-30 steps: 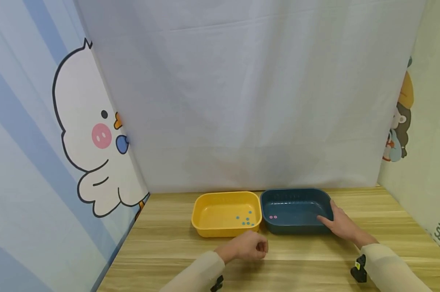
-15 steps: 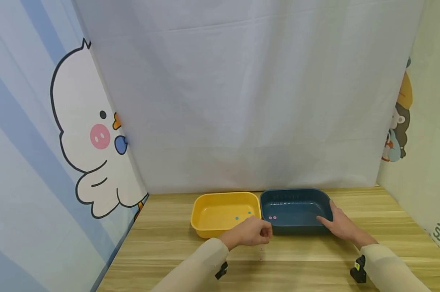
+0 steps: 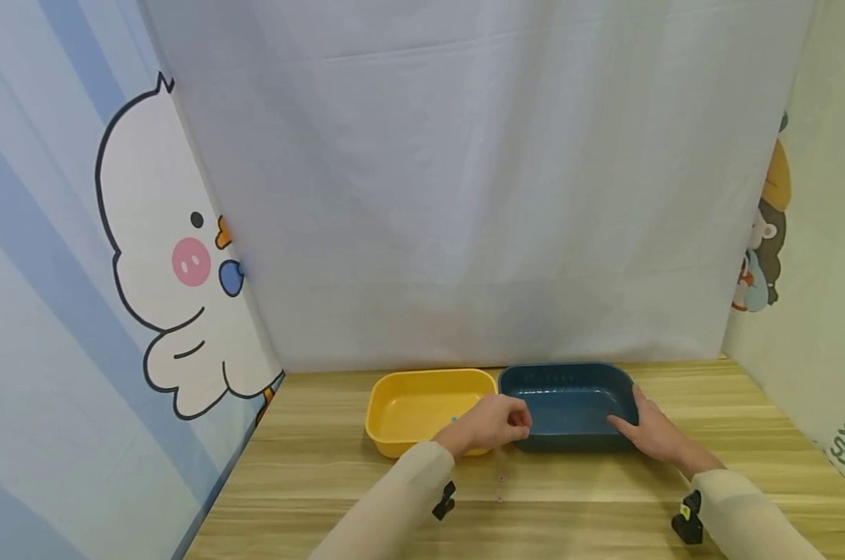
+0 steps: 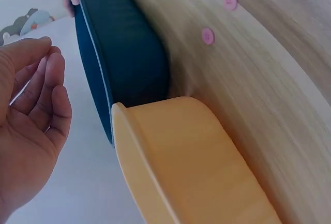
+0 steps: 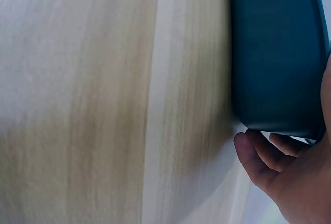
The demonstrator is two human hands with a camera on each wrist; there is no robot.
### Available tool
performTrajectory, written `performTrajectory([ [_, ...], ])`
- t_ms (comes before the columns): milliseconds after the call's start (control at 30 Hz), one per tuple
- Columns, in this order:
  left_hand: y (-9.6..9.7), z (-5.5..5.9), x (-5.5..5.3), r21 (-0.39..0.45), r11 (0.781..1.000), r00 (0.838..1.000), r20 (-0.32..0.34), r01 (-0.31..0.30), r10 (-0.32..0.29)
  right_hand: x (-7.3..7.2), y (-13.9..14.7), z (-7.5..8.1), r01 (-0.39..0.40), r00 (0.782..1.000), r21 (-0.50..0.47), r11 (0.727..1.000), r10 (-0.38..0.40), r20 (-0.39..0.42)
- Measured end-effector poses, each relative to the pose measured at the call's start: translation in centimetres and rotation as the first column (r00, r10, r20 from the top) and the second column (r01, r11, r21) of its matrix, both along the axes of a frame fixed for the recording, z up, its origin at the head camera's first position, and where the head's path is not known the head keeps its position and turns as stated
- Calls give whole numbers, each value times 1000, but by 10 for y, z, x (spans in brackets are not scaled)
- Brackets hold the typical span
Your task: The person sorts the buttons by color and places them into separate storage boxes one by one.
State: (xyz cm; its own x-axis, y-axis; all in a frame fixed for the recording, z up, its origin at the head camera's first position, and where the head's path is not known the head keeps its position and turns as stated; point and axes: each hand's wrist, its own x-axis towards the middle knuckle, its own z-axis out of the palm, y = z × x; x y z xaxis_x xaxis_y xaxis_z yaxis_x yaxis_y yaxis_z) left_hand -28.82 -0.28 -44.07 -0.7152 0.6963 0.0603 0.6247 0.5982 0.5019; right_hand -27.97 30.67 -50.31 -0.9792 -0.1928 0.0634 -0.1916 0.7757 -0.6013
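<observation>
In the head view my left hand [image 3: 496, 421] is over the near side where the two basins meet. The left wrist view shows its thumb and forefinger tips together and the other fingers curled; I cannot tell whether something small is between the tips. My right hand [image 3: 653, 428] grips the right end of the dark blue basin [image 3: 576, 442], thumb at the near rim and fingers round the end wall. Two pink buttons [image 4: 208, 36] lie on the table before the basins. A blue button [image 3: 454, 419] shows in the yellow basin [image 3: 394, 449].
The basins stand side by side on a wood-grain table [image 3: 310, 467]. Behind them hangs a pale cloth [image 3: 464, 194]. Printed panels with cartoon figures close off the left and right sides.
My left hand has risen from the table in front of the yellow basin and moved forward and right towards the blue basin, uncovering two pink buttons. My right hand stays on the blue basin.
</observation>
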Motion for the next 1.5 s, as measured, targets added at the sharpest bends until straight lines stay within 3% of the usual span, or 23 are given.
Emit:
performTrajectory([
  [167, 7, -4, -8, 125, 988, 993, 90, -89, 78, 0, 1, -2, 2, 1000, 0, 1000, -2, 0],
  [400, 16, -13, -17, 244, 947, 969, 183, -207, 165, 0, 1, -3, 10, 1000, 0, 1000, -10, -4],
  [567, 22, -19, -21, 300, 919, 955, 226, -255, 191, -1, 1, -2, 17, 1000, 11, 1000, -17, -7],
  [1067, 30, -31, -28, 323, 874, 915, 299, -364, 270, -3, 2, -5, 16, 1000, -2, 1000, -16, -15],
  [1500, 33, -35, -31, 303, 876, 914, 280, -375, 294, -2, 2, -5, 11, 1000, -7, 1000, -11, -22],
])
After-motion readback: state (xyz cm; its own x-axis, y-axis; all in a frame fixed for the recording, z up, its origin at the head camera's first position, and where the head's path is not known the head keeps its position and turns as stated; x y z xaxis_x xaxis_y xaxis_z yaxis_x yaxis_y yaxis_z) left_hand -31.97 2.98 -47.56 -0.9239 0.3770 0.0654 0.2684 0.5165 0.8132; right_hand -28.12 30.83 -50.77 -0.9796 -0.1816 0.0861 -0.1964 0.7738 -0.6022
